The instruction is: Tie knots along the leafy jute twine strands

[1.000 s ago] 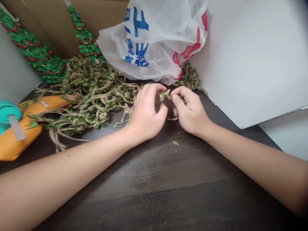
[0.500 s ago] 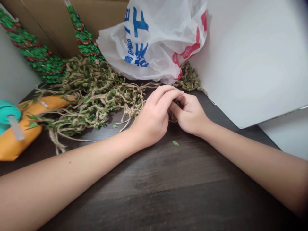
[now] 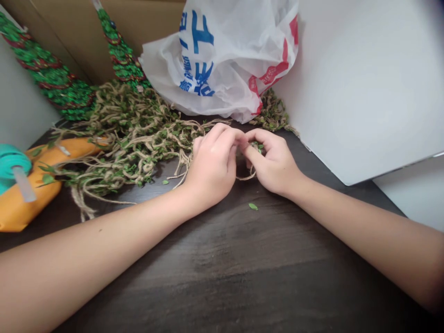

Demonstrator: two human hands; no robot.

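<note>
My left hand (image 3: 214, 164) and my right hand (image 3: 274, 159) meet at the fingertips above the dark table. Both have bent, closed fingers around a piece of leafy twine (image 3: 248, 175). A beige loop of it hangs below the fingers, and a bit of green shows inside my right hand's curl; most of the piece is hidden. Just left of my left hand lies a tangled heap of leafy twine (image 3: 138, 138), knotted, with loose ends. A single loose green leaf (image 3: 253, 206) rests on the table in front of the hands.
A white plastic bag (image 3: 236, 60) with blue and red print stands behind the hands. To the right is a large pale panel (image 3: 374, 92). Two green tinsel trees (image 3: 52, 69) stand back left. An orange package (image 3: 27, 199) and a teal tape roll (image 3: 14, 166) lie at left.
My left hand has shifted slightly left, drawing off my right hand, which it overlapped before. More of the twine loop and a bit of green now show between them.
</note>
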